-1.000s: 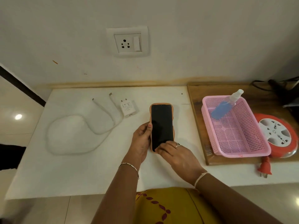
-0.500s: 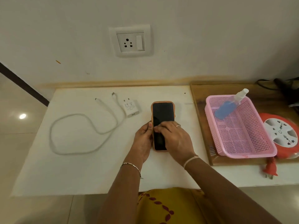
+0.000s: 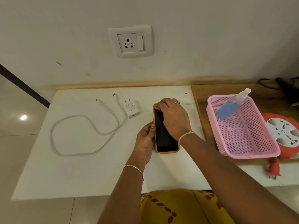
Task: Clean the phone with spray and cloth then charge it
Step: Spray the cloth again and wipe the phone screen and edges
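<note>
A phone (image 3: 165, 139) with a dark screen and an orange case lies on the white table (image 3: 80, 175), its long axis pointing away from me. My left hand (image 3: 144, 143) grips its left edge, thumb on the case rim. My right hand (image 3: 174, 117) lies over the upper half of the phone, fingers bent over its top end. A spray bottle (image 3: 231, 105) of blue liquid leans in the pink basket (image 3: 252, 154) on the right. A white charger adapter (image 3: 133, 109) and a loose white cable (image 3: 77, 154) lie left of the phone. No cloth shows.
A wall socket (image 3: 131, 42) with a switch sits above the table. The basket stands on a wooden board (image 3: 200, 101). A red and white extension reel (image 3: 283, 133) lies beside it, its red plug (image 3: 273, 168) near the front edge. Dark cords are at the far right.
My right hand has slid up the screen from the phone's near end to its far end. My left hand has kept hold of the left edge.
</note>
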Demonstrator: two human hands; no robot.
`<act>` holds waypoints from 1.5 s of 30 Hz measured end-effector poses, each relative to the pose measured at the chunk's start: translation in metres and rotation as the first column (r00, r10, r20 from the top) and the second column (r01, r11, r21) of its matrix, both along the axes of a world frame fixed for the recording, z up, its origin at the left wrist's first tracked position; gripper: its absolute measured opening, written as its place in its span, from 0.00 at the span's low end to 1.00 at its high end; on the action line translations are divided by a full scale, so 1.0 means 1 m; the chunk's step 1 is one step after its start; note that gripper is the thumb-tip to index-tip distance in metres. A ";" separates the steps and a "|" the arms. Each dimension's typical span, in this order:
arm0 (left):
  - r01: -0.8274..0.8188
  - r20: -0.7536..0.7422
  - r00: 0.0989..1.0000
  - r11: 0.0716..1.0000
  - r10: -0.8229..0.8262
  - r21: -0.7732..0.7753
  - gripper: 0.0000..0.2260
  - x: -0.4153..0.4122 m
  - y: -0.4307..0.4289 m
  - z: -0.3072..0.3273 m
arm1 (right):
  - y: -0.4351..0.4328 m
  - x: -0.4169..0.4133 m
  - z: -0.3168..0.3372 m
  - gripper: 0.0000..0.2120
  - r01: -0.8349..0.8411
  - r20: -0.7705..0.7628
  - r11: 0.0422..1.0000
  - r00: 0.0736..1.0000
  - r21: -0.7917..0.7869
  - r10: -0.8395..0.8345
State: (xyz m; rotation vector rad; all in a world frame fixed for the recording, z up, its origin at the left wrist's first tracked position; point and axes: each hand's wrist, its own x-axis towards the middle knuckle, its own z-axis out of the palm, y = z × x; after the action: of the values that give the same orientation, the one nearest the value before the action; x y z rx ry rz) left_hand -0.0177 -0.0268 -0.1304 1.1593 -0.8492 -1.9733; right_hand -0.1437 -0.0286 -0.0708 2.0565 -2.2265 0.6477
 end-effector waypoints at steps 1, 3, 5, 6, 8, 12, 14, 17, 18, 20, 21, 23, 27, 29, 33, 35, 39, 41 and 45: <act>-0.004 0.006 1.000 1.000 0.004 0.000 0.13 0.000 0.000 0.000 | 0.001 -0.002 0.001 0.17 -0.006 -0.014 1.000 1.000 0.007 0.006; -0.017 0.008 1.000 1.000 0.017 0.003 0.13 -0.001 0.001 0.000 | 0.004 -0.007 0.001 0.17 0.011 -0.025 1.000 1.000 0.009 -0.010; -0.028 0.016 0.999 1.000 0.028 0.010 0.13 -0.002 0.001 0.000 | 0.009 -0.015 0.000 0.17 0.054 -0.026 0.999 0.998 0.002 -0.054; -0.031 0.023 0.999 0.999 0.031 0.011 0.12 -0.002 0.001 0.000 | 0.011 -0.019 0.000 0.18 0.079 -0.026 0.997 0.997 0.005 -0.079; -0.028 0.039 0.999 1.000 0.027 0.008 0.11 -0.002 0.000 0.000 | 0.015 -0.026 -0.001 0.19 0.124 -0.036 0.992 0.992 0.018 -0.123; -0.029 0.049 0.998 1.000 0.028 0.009 0.11 -0.003 0.000 -0.001 | 0.015 -0.029 0.000 0.19 0.162 0.024 0.985 0.986 0.057 -0.164; -0.034 0.030 0.999 0.999 0.033 0.016 0.12 -0.003 0.000 -0.001 | 0.012 -0.025 0.001 0.17 0.157 0.044 0.987 0.986 0.040 -0.159; -0.033 -0.003 0.999 0.999 0.033 0.007 0.11 -0.002 0.000 0.001 | 0.007 -0.017 0.002 0.16 0.117 0.062 0.993 0.991 0.036 -0.119; -0.031 -0.011 0.999 1.000 0.031 0.002 0.10 -0.002 0.000 0.001 | 0.005 -0.014 0.001 0.16 0.095 0.068 0.995 0.993 0.036 -0.098; -0.029 -0.019 0.999 1.000 0.029 0.000 0.10 -0.002 -0.001 0.001 | 0.001 -0.009 0.000 0.16 0.056 0.064 0.998 0.996 0.039 -0.058; -0.026 -0.021 0.999 1.000 0.026 0.000 0.10 -0.001 -0.001 0.001 | 0.000 -0.006 0.000 0.16 0.040 0.060 0.998 0.997 0.043 -0.042; -0.022 -0.020 1.000 1.000 0.022 0.002 0.10 -0.001 -0.001 0.000 | -0.003 -0.003 -0.001 0.16 0.022 0.056 0.999 0.998 0.046 -0.025; -0.020 0.007 1.000 1.000 0.020 0.009 0.12 0.000 -0.001 0.000 | -0.001 -0.003 -0.002 0.17 -0.014 0.052 0.999 0.999 0.044 0.011; -0.017 0.025 1.000 1.000 0.017 0.013 0.13 -0.001 -0.001 0.001 | 0.004 -0.003 -0.002 0.17 -0.045 0.058 0.998 0.997 0.045 0.042; -0.023 0.012 1.000 0.999 0.022 0.034 0.11 0.000 -0.001 0.004 | 0.016 -0.002 -0.007 0.17 -0.068 0.053 0.995 0.997 0.066 0.064; -0.012 0.004 1.000 1.000 0.011 0.025 0.12 0.000 0.000 0.005 | 0.026 0.001 -0.010 0.15 -0.066 0.046 0.995 0.997 0.077 0.063; 0.005 -0.035 0.999 1.000 -0.005 -0.002 0.11 0.002 0.001 0.008 | 0.051 0.008 -0.019 0.17 -0.094 0.065 0.991 0.994 0.092 0.088; 0.019 -0.043 0.999 1.000 -0.020 -0.010 0.13 0.002 0.001 0.007 | 0.063 0.011 -0.023 0.18 -0.106 0.081 0.990 0.992 0.089 0.099; 0.025 -0.015 1.000 1.000 -0.025 -0.005 0.12 0.002 0.000 0.006 | 0.085 0.016 -0.033 0.19 -0.160 0.053 0.984 0.986 0.080 0.156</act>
State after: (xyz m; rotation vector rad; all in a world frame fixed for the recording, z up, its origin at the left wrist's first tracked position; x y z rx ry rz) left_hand -0.0158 -0.0265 -0.1240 1.1348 -0.8644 -1.9962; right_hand -0.1280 0.0566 -0.1035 2.3013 -2.1661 0.6284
